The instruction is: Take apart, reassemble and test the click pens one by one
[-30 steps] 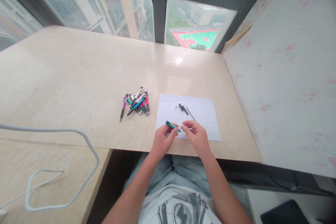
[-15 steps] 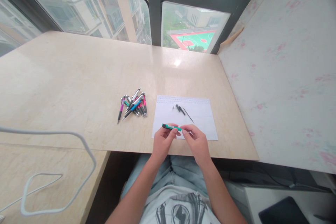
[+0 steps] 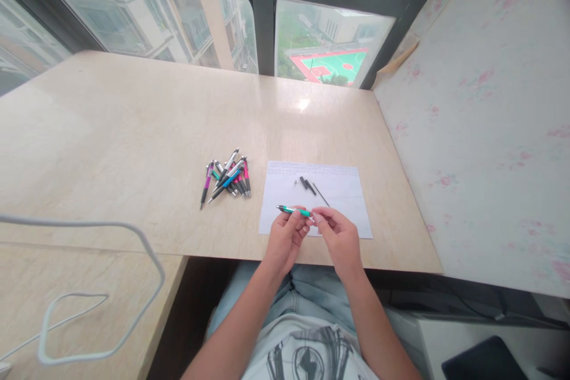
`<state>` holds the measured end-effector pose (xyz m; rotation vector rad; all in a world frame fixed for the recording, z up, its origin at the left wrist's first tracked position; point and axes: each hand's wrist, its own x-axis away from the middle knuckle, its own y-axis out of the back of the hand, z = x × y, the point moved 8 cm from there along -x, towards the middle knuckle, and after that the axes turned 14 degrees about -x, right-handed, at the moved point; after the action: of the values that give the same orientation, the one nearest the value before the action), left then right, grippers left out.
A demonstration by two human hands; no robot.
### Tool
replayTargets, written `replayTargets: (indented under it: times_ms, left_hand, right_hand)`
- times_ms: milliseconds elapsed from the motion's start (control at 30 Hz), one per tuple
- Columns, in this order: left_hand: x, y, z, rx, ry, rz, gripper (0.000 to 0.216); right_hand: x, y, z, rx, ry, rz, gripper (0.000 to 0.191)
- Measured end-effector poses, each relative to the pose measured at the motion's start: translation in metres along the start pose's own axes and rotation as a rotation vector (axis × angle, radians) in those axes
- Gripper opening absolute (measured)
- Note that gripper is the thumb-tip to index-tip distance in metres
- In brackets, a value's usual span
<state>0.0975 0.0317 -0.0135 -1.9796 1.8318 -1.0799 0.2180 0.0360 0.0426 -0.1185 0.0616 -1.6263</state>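
My left hand (image 3: 285, 238) pinches a teal pen barrel (image 3: 293, 211) that lies level and points left, above the near edge of a white sheet of paper (image 3: 341, 199). My right hand (image 3: 337, 234) is closed at the barrel's right end, fingertips meeting those of the left hand. What the right fingers hold there is too small to see. On the paper, beyond the hands, lie loose pen parts (image 3: 308, 184): a small spring, two short black pieces and a thin dark refill.
A heap of several coloured pens (image 3: 227, 179) lies on the beige table (image 3: 133, 130) left of the paper. A white cable (image 3: 102, 291) loops over the lower table section at the left. Windows run along the far edge; a wall stands at the right.
The teal barrel has swung from tilted to nearly level, and a metal tip now shows at its left end. Both hands have stayed together over the paper's near edge.
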Motion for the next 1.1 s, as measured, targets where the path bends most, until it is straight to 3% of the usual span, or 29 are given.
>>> replayTargets:
  times_ms: [233, 467, 700, 1100]
  left_hand:
    - [-0.004, 0.009, 0.003, 0.05, 0.017, 0.014, 0.023]
    - [-0.003, 0.008, 0.004, 0.034, 0.011, 0.026, 0.022]
    - [-0.005, 0.01, 0.005, 0.051, 0.007, 0.041, 0.021]
    - [-0.003, 0.006, 0.005, 0.044, 0.008, 0.08, 0.02]
  right_hand:
    - [-0.004, 0.0, 0.001, 0.04, -0.013, 0.02, 0.019]
    - [-0.004, -0.003, -0.001, -0.073, -0.08, -0.011, 0.016]
    - [-0.004, 0.003, -0.003, 0.033, -0.033, -0.056, 0.015]
    - [-0.002, -0.006, 0.003, 0.136, 0.0, 0.02, 0.013]
